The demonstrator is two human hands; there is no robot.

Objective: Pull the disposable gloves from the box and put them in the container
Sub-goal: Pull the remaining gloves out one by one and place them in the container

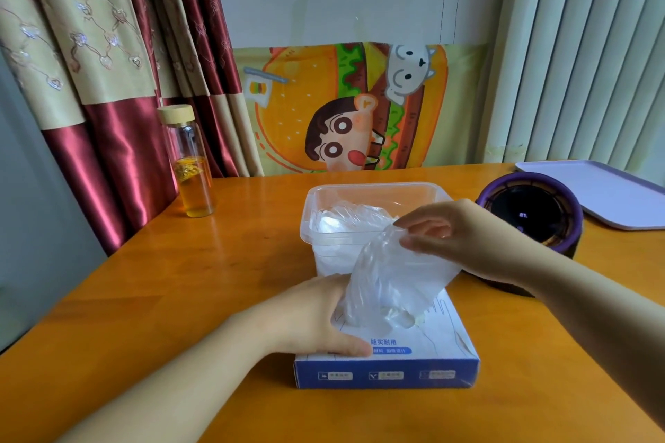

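A: Two hands, doing what?
B: The right hand (437, 239) has a pinch grip on a glove (392, 280) half out of the box (387, 374); the left hand (309, 316) presses flat on it. The container (308, 227) stands just behind.

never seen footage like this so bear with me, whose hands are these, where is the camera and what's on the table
No machine here: a person wears one camera on the head, looking down at their own hands. The left hand presses on a blue box, seemingly to steady it. The right hand pinches a clear glove, partly pulled out of the box. Behind stands a clear container with gloves already inside. On the table are also a bottle, a round purple device and a tray.
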